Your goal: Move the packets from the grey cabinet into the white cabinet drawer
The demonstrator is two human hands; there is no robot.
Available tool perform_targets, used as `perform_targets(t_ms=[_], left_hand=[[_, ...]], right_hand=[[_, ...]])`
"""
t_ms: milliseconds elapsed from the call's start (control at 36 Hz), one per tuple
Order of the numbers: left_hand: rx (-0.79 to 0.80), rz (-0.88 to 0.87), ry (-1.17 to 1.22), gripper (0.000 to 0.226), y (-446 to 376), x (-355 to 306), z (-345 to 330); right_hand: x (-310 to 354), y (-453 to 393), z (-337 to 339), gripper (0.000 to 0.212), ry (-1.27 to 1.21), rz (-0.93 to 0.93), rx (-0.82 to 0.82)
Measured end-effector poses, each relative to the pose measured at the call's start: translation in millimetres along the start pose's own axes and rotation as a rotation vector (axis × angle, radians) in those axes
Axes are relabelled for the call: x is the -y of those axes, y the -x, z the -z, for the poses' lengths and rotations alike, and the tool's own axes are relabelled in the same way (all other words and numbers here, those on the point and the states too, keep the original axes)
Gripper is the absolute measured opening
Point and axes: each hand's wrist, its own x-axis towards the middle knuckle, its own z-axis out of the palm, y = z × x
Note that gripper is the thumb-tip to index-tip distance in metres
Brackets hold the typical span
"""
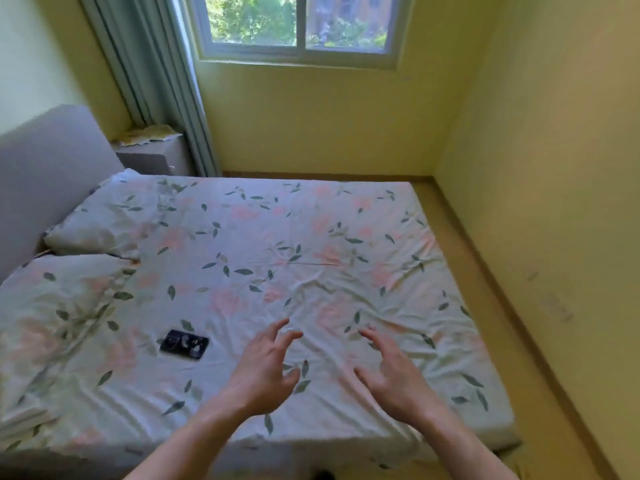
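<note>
Floral cotton bedding is covering the bed (311, 237), and both hands are hovering above its near half. The left hand (263, 372) and the right hand (394, 382) are holding nothing — the fingers (284, 327) of each are spreading apart, loosely bent, with no contact on any object.

Task items: no packet is identifiable with certainty. A small dark flat object (184, 344) is lying on the bedding to the left of the left hand, near but not touching it; whether it is a packet cannot be told. A grey cabinet (152, 155) is standing beside the headboard (52, 168), under the curtain (156, 81), with pale crumpled material (149, 135) lying on its top. No white cabinet or drawer is showing.

Probable faults from here:
- Wrong item — the dark object could be taken for a packet, since its markings are blurring out.
- Missed packets — the cabinet is sitting well apart from both hands across the bed, so leaning over may be leaving items behind.
- Dropped load — thin packets may be slipping onto the crumpled bedding and hiding in its folds.

Limits of view: the cabinet's front and interior are not showing, the destination is outside the frame, and both forearms are being cut off at the lower edge.
</note>
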Motion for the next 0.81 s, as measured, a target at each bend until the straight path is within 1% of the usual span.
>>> perform_targets(t_ms=[111, 222, 361, 444, 500, 583, 694, 806], left_hand=[[0.028, -0.102, -0.070, 0.061, -41.0, -54.7, -8.0], [0.022, -0.181, -0.083, 0.060, -82.4, -113.7, -24.8], [0.026, -0.202, -0.048, 0.059, -147.5, -189.2, -53.9], [0.060, -0.230, -0.079, 0.060, -191.4, -245.0, -75.7], [0.107, -0.276, -0.113, 0.061, -219.4, -287.7, -86.3], [0.128, -0.348, -0.087, 0.061, -251.7, -355.5, -99.8], [0.094, -0.407, -0.042, 0.060, -293.4, -434.2, -118.8], [0.065, -0.419, -0.042, 0.058, -327.6, -491.8, -138.7]], right_hand=[[-40.7, 1.0, 53.4, 0.062, -0.042, -0.019, -0.094], [-81.1, -5.9, 110.8, 0.062, -0.090, -0.025, -0.143], [-147.1, -23.3, 181.2, 0.060, -0.122, -0.051, -0.192], [-192.4, -23.8, 225.2, 0.058, -0.112, -0.071, -0.215], [-219.4, -20.2, 256.7, 0.057, -0.106, -0.103, -0.260], [-257.2, -9.8, 302.3, 0.059, -0.101, -0.158, -0.325], [-305.4, -13.6, 360.0, 0.059, -0.092, -0.188, -0.342], [-356.1, -36.6, 410.3, 0.059, -0.101, -0.166, -0.322]])
